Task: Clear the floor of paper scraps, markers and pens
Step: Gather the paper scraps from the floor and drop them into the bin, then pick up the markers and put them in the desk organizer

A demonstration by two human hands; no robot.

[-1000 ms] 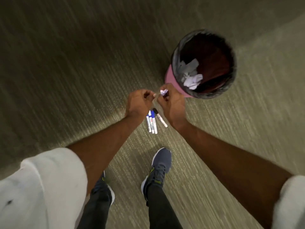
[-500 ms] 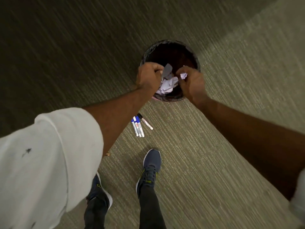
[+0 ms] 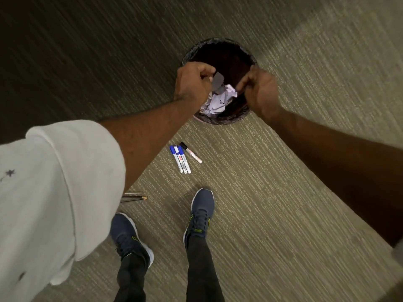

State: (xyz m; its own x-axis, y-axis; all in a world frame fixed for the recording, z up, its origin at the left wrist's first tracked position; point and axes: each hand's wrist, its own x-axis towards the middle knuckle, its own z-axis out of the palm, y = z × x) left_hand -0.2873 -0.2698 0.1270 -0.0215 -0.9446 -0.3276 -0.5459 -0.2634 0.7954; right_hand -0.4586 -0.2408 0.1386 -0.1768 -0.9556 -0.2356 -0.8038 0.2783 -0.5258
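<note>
Head view shows us mid-drop: our left hand [image 3: 193, 83] pinches a grey paper scrap [image 3: 218, 80] over the round black-lined bin [image 3: 220, 119], our right hand [image 3: 259, 89] seems loosely curled, empty; next, probably the white markers [image 3: 184, 156] on the carpet.

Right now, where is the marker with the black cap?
In the head view the black-capped marker lies on the carpet, just right of the two blue-capped markers, between the trash bin and the right shoe.
</note>
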